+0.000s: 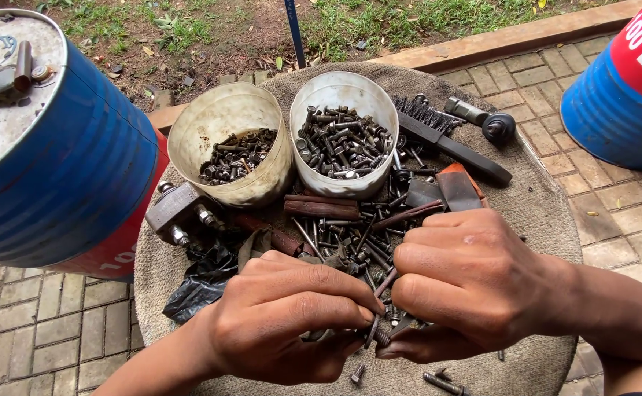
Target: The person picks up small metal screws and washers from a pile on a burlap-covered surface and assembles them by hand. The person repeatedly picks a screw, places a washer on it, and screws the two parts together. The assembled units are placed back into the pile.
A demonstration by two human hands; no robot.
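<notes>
My left hand (pixel 284 315) and my right hand (pixel 467 282) meet low in the middle of the head view, over a round cloth-covered surface (pixel 548 213). Between their fingertips they pinch a small rusty bolt (pixel 377 334) with a washer or nut on it. A pile of loose bolts, screws and metal scraps (pixel 350 235) lies just beyond my knuckles. Behind the pile stand two cut-off plastic tubs: a dirty cream one (pixel 229 143) and a white one (pixel 344 136), both holding several dark bolts and nuts.
A wire brush with a black handle (pixel 449 143) and a socket tool (pixel 482 121) lie at the back right. A metal clamp block (pixel 178 213) and crumpled black plastic (pixel 204 282) lie on the left. Blue and red drums (pixel 72 161) (pixel 621 81) flank the surface on brick paving.
</notes>
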